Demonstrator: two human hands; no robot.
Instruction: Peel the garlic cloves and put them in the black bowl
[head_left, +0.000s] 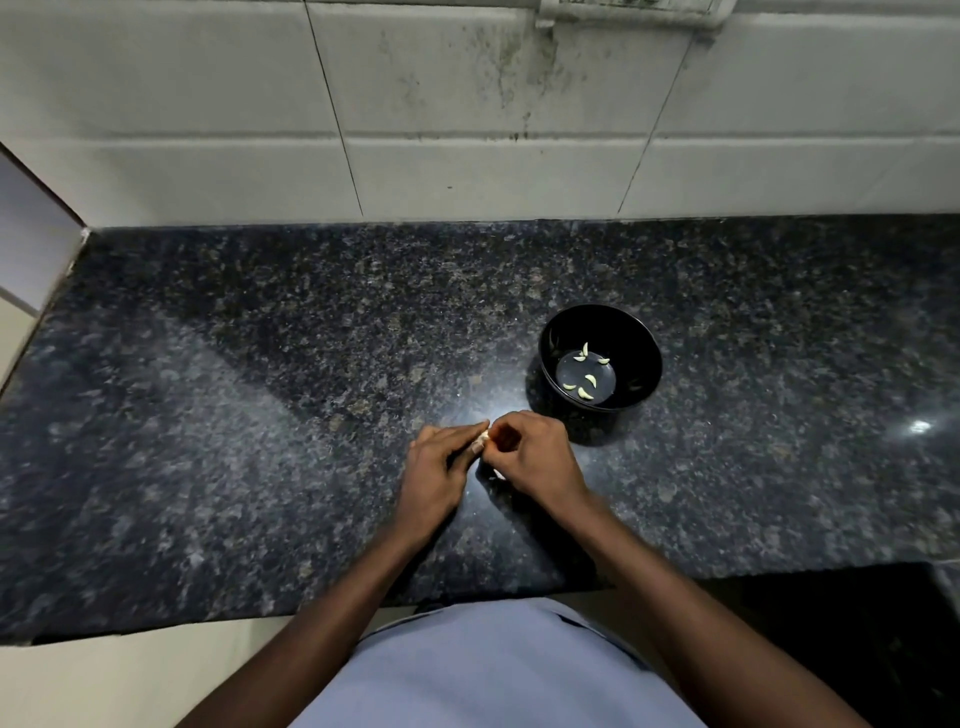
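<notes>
Speckled dark granite makes up the tabletop (260, 415), backed by pale wall tiles (415, 104) stained with grime near the top; a bright glare sits on the stone just in front of the hands; the black bowl (641, 340) stands to the right and a little beyond them, near but apart, and several peeled cloves (587, 382) lie scattered on its floor; the left hand (436, 467) has its grip closed on a garlic clove (480, 441), of which only a pale sliver shows between the fingertips; the right hand (530, 457) has its fingers curled in against that same clove, seemingly pinching at the skin, though exactly what its fingertips hold is hidden; a small pale scrap (498, 474) peeks out beneath the right hand, perhaps skin or another clove, I cannot tell which; to my eye the peeling of this clove is under way and the drop into the bowl is yet to come; the risks look plain enough: a small, slick clove could squirt out of the pinch and skid off across the polished stone; loose skin could cling to it and ride into the bowl; and a careless reach to the right could knock the light bowl.
</notes>
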